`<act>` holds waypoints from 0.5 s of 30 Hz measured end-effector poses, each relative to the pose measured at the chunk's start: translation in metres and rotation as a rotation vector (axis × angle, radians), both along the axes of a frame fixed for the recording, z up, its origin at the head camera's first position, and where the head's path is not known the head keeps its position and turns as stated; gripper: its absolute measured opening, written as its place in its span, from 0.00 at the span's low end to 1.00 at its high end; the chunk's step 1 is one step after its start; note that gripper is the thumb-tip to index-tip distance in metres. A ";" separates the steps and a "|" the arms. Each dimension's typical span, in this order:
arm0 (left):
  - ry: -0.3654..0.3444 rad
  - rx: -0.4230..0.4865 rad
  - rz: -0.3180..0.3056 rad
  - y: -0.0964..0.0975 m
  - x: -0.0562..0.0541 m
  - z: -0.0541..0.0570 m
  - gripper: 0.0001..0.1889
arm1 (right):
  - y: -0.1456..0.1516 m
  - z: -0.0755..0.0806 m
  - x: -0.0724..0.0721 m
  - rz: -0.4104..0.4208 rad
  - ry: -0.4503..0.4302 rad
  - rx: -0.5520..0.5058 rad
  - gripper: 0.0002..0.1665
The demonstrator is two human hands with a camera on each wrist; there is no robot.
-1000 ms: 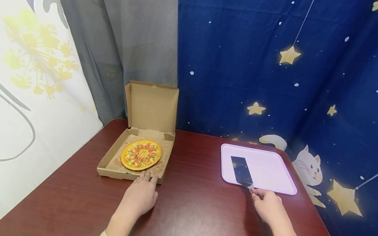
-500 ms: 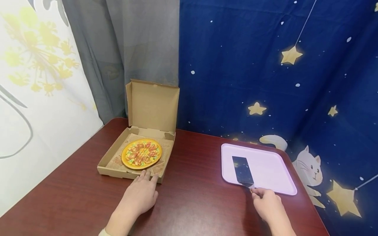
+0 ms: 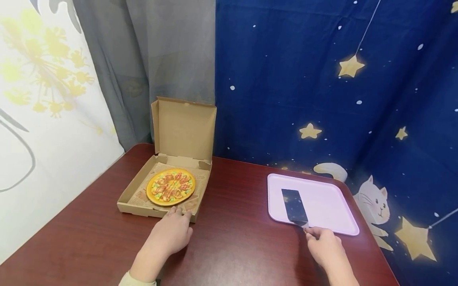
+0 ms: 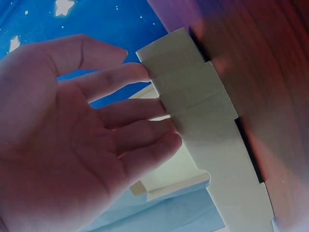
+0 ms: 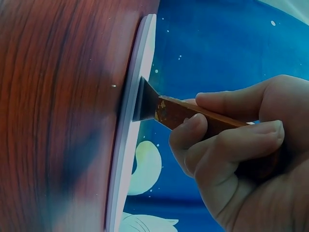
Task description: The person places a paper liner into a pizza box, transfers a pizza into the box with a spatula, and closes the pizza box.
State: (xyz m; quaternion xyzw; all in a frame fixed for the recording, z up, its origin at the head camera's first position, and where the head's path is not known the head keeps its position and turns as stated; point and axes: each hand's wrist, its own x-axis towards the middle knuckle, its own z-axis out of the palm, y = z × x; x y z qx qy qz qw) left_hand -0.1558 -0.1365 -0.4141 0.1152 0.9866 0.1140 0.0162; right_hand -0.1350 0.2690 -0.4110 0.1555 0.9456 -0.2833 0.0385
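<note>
My left hand (image 3: 171, 234) rests its fingertips on the front wall of an open cardboard pizza box (image 3: 137, 209). In the left wrist view the fingers (image 4: 140, 105) are nearly straight against the box wall (image 4: 198, 111). A round pizza (image 3: 171, 186) with a yellow crust lies inside on printed paper. At the right, my right hand (image 3: 325, 246) grips the wooden handle (image 5: 207, 116) of a spatula (image 3: 295, 206). Its flat, dark metal blade lies over the left part of a pale pink tray (image 3: 329, 206). Whether the blade touches the tray's bottom I cannot tell.
Everything stands on a dark red-brown wooden table (image 3: 236, 222). The box lid (image 3: 186, 129) stands upright at the back. A grey curtain (image 3: 182, 51) and a blue curtain with stars (image 3: 272, 79) hang behind the table; a white curtain (image 3: 53, 159) is at the left.
The left hand shifts very slightly at the box's front edge. The spatula and right hand stay almost in place over the tray; the pizza has not moved.
</note>
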 end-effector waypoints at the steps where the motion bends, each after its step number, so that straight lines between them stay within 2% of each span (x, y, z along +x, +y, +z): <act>1: -0.008 0.008 -0.004 -0.001 -0.001 0.000 0.25 | 0.000 0.000 0.000 -0.004 -0.001 0.005 0.21; 8: -0.062 0.052 -0.025 -0.004 -0.006 0.002 0.27 | 0.003 -0.003 0.001 -0.026 0.004 0.019 0.21; 15: -0.073 0.110 -0.036 -0.006 -0.010 0.002 0.27 | 0.008 -0.005 0.002 -0.041 -0.002 -0.003 0.21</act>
